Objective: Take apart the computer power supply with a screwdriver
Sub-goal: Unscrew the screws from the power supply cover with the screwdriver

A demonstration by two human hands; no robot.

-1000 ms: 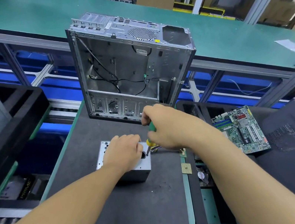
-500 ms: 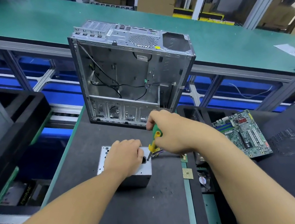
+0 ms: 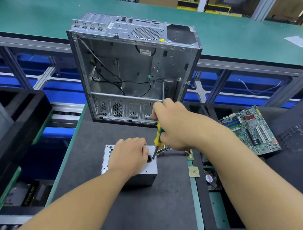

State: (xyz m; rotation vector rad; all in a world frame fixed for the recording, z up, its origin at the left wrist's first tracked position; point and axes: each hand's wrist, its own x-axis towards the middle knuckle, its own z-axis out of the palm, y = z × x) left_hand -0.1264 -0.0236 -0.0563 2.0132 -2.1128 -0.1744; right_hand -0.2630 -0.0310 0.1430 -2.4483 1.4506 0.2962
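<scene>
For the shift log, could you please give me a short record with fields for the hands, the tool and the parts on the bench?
left grip: left hand holds the power supply down from above
right grip: right hand grips the screwdriver by its handle
screwdriver: green and yellow, tilted, tip on the power supply's top near its right edge
power supply: grey box on the dark mat, coloured wires at its right
computer case: open, upright, behind the power supply
motherboard: lies to the right
</scene>
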